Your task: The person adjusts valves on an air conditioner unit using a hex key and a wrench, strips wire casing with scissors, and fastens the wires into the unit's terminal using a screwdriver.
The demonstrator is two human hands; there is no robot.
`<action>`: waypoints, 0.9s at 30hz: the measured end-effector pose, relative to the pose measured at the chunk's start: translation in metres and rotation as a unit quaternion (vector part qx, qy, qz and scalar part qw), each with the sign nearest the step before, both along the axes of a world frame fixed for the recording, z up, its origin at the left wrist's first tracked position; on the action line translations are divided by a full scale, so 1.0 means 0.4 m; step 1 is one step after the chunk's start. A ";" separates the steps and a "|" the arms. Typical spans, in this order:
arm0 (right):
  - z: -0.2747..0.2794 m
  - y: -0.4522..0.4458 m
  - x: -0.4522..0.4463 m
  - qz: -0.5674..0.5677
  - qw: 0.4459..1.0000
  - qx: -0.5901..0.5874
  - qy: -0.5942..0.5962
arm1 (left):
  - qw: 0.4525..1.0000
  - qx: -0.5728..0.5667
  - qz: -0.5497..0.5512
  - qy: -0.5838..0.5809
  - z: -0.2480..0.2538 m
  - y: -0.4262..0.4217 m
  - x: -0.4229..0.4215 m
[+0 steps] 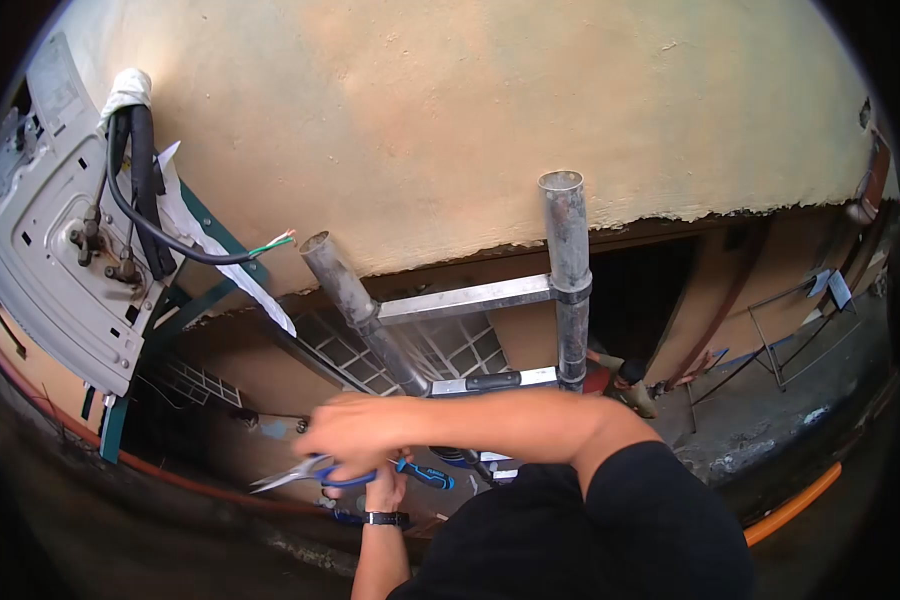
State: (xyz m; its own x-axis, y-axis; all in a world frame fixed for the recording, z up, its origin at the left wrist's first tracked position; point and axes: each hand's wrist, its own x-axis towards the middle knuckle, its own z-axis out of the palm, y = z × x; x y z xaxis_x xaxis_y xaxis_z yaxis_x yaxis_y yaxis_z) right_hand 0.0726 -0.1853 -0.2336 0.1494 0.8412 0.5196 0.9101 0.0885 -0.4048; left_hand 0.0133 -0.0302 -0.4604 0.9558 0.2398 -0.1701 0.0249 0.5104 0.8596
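My right hand (355, 432) reaches across in front of me, its fingers closed on a pair of blue-handled scissors (320, 474). The blades point left and slightly down. Just below, my left hand (384, 489), with a black watch at its wrist, is partly hidden behind the right hand. A screwdriver with a blue and black handle (426, 475) sticks out to the right from the left hand's closed fingers; its tip is hidden. Above and to the left, a black cable (175, 243) ends in stripped green, white and reddish wires (275, 243), touched by neither hand.
A metal ladder (470, 298) leans at the beige wall (490, 110). At left, a grey outdoor unit (55, 230) with pipe valves (120, 268) sits on a green bracket (113, 430). Another person (630, 378) is far below, near a metal frame (770, 345). An orange bar (795, 503) is lower right.
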 end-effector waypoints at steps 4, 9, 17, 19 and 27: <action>-0.416 -0.171 0.017 -0.140 0.944 -0.011 0.298 | 0.996 0.041 -0.051 0.059 -0.013 0.024 -0.045; -0.556 -0.403 -0.047 -0.258 0.850 -0.054 0.455 | 0.979 0.103 -0.144 0.102 0.002 -0.070 -0.026; -0.334 -0.624 -0.043 -0.403 0.840 0.164 0.325 | 0.952 0.195 -0.229 0.053 0.008 -0.153 0.037; -0.307 -0.668 -0.027 -0.419 0.813 0.256 0.313 | 0.947 0.208 -0.241 0.043 0.027 -0.157 0.036; -0.472 -0.823 -0.017 -0.562 0.631 0.465 0.261 | 0.957 0.165 -0.236 0.007 0.044 -0.120 0.021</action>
State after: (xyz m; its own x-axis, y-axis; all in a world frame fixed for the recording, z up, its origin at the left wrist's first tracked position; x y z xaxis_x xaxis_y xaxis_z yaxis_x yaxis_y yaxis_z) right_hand 0.0658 -0.5144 -0.4223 0.7361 -0.5835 0.3430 0.3726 -0.0737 -0.9250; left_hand 0.0219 -0.0781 -0.4429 0.9690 -0.1761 -0.1732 0.1987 0.1396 0.9701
